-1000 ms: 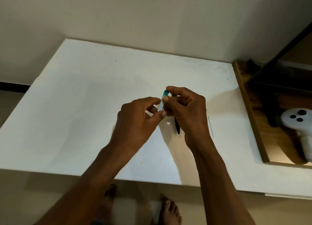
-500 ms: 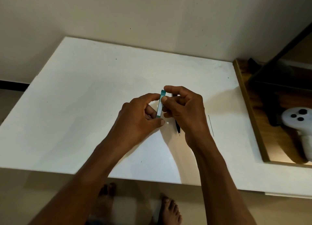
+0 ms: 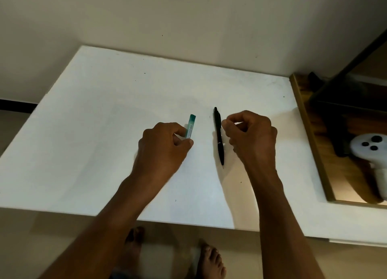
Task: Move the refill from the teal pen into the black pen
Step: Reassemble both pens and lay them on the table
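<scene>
My left hand (image 3: 165, 146) grips the lower end of the short teal pen (image 3: 191, 126) between thumb and fingers, and its teal top points away from me. To its right, the black pen (image 3: 218, 136) lies alone on the white table (image 3: 104, 132), tip toward me. Just right of the black pen, my right hand (image 3: 251, 138) has thumb and forefinger pinched together. A pale sliver shows at the pinch, but I cannot tell whether it is the refill.
A wooden tray (image 3: 310, 136) lies at the table's right edge, holding a white controller (image 3: 370, 151) and a dark object. A wall stands close behind the table. Bare feet (image 3: 211, 260) show below the front edge.
My hands were together on the teal pen above the black pen. They have pulled apart, the left taking the teal pen left and the right moving right, which uncovers the black pen.
</scene>
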